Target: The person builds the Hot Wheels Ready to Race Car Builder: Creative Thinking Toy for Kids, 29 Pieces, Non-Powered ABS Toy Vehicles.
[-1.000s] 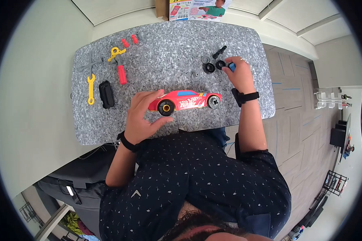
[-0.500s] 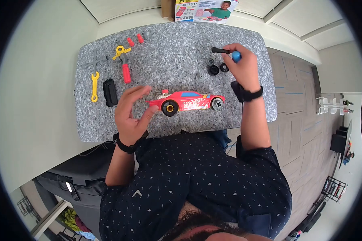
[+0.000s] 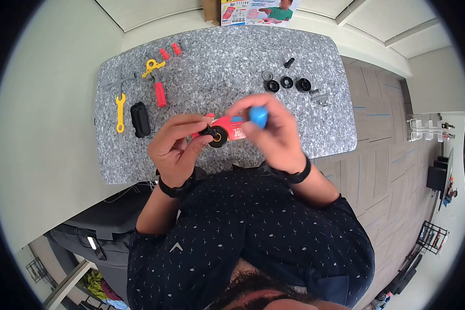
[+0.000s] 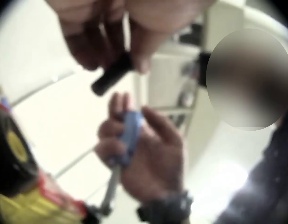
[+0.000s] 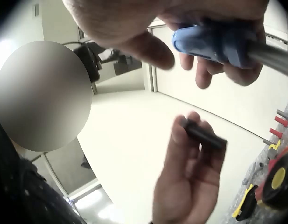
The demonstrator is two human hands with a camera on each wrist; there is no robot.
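Note:
My left hand (image 3: 174, 150) pinches a short black cylindrical piece (image 5: 207, 136) between thumb and fingertips, above the rear of a red toy car (image 3: 237, 133). In my right hand (image 3: 280, 135) is a screwdriver with a blue handle (image 4: 131, 135) and a grey shaft (image 5: 274, 58). The fingers curl round that handle, and in the left wrist view the shaft points down toward the car. The right hand hides the car's front end in the head view. The black rear wheel (image 3: 218, 137) with its yellow hub faces me.
Several black wheels (image 3: 303, 84), a small black piece (image 3: 289, 62) and grey parts (image 3: 319, 97) lie at the right. On the left are a yellow wrench (image 3: 120, 112), a red-handled hammer (image 3: 160, 94), a black part (image 3: 139, 120) and red pieces (image 3: 176, 48). A printed box (image 3: 256, 13) stands behind.
My right hand picked a black piece up from among the wheels and moved left over the car, with the screwdriver. The left hand left the car's rear and now holds a black piece.

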